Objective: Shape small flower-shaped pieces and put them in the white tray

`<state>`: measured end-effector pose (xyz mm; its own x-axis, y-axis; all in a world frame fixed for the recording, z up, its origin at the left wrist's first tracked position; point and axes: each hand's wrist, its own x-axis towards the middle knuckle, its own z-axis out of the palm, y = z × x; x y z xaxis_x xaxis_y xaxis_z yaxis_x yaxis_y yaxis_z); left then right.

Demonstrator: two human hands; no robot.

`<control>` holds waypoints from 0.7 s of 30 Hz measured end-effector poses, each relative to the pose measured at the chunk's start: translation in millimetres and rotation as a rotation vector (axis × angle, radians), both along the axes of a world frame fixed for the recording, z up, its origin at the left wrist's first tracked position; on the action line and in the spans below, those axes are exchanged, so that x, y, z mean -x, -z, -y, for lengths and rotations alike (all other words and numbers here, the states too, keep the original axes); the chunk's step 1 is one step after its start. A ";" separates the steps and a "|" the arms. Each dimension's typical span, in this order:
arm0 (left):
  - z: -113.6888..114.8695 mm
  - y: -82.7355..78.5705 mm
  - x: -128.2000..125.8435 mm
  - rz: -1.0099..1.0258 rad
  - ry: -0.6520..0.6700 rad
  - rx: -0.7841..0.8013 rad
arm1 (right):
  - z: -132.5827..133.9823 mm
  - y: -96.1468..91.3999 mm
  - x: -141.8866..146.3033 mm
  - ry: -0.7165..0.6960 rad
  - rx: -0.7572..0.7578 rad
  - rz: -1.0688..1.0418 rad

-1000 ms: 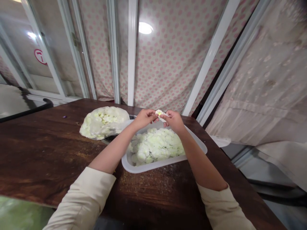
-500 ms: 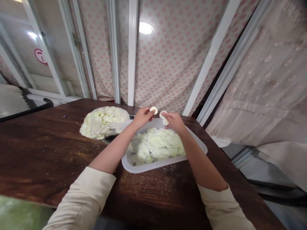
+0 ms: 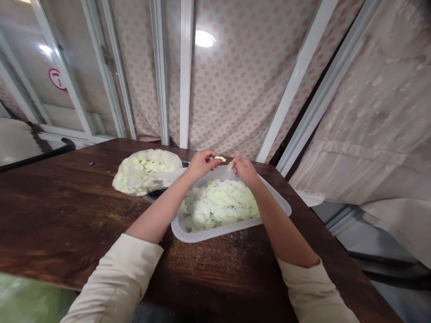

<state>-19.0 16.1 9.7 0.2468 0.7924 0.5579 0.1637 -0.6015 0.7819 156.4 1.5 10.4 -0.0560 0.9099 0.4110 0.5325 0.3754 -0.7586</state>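
A white plastic tray (image 3: 283, 207) on the dark wooden table (image 3: 67, 215) is heaped with small white-green flower heads (image 3: 220, 204). Above its far end my left hand (image 3: 200, 165) pinches one small white flower piece (image 3: 220, 159) between thumb and fingers. My right hand (image 3: 245, 169) is closed on another small white piece (image 3: 230, 166), a short gap away from the left one. Both forearms reach over the tray, cream sleeves pushed up to the elbows.
A clear plastic bag (image 3: 146, 172) full of the same white flowers lies left of the tray. Behind the table are white window frames (image 3: 184, 80) and a pink-dotted curtain (image 3: 235, 89). The table's right edge drops off toward pale cloth (image 3: 387, 134).
One second ago both hands held a single flower together. They pulled it into two pieces and drew apart. The hands now sit slightly lower, with the pieces turned flatter.
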 end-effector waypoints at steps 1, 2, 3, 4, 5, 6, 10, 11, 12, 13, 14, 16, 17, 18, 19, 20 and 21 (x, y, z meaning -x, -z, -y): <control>0.5 -0.3 0.3 -0.003 0.004 -0.025 | 0.3 0.2 1.5 -0.017 0.045 -0.036; 1.3 -1.0 0.7 -0.018 0.009 -0.057 | 1.5 0.0 3.6 -0.054 0.106 -0.068; 2.3 -1.9 1.2 -0.046 0.014 -0.096 | 3.6 -0.4 6.0 -0.117 0.180 -0.091; 3.4 -3.1 1.6 -0.082 0.022 -0.138 | 6.4 -1.2 8.5 -0.211 0.264 -0.102; 4.5 -4.3 1.9 -0.118 0.032 -0.181 | 9.6 -2.2 10.9 -0.304 0.332 -0.117; 5.5 -5.5 2.1 -0.149 0.046 -0.223 | 12.6 -3.2 13.0 -0.381 0.366 -0.143; 7.8 -7.0 0.2 -0.130 0.129 -0.277 | 17.7 -6.7 15.3 -0.394 0.294 -0.302; 7.8 -6.4 -0.8 -0.094 0.161 -0.225 | 17.3 -7.4 14.5 -0.347 0.258 -0.322; 7.6 -5.6 -2.0 -0.058 0.199 -0.144 | 16.8 -7.9 13.6 -0.305 0.224 -0.324; 7.2 -4.5 -3.1 -0.034 0.243 -0.045 | 16.3 -8.4 12.7 -0.281 0.193 -0.307; 6.8 -3.5 -4.2 -0.027 0.292 0.056 | 16.3 -8.8 12.1 -0.283 0.170 -0.274; 6.1 -1.8 -5.5 -0.041 0.374 0.211 | 17.6 -9.5 11.7 -0.369 0.156 -0.194; 6.1 -1.4 -5.7 -0.047 0.399 0.255 | 18.6 -9.8 11.9 -0.427 0.155 -0.166; 6.5 -1.3 -5.6 -0.049 0.411 0.279 | 19.8 -10.0 12.3 -0.475 0.155 -0.146; 7.2 -1.5 -5.3 -0.050 0.408 0.288 | 20.8 -10.3 12.5 -0.502 0.151 -0.132; 8.3 -2.0 -4.8 -0.054 0.395 0.283 | 21.4 -10.5 12.7 -0.502 0.145 -0.123; 9.7 -2.7 -4.2 -0.066 0.382 0.267 | 21.8 -10.8 12.6 -0.481 0.137 -0.115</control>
<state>-14.7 6.5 12.4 0.5764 0.7518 0.3202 0.0246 -0.4076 0.9128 143.7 -20.2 21.2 -0.4427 0.8382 0.3183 0.2341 0.4508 -0.8614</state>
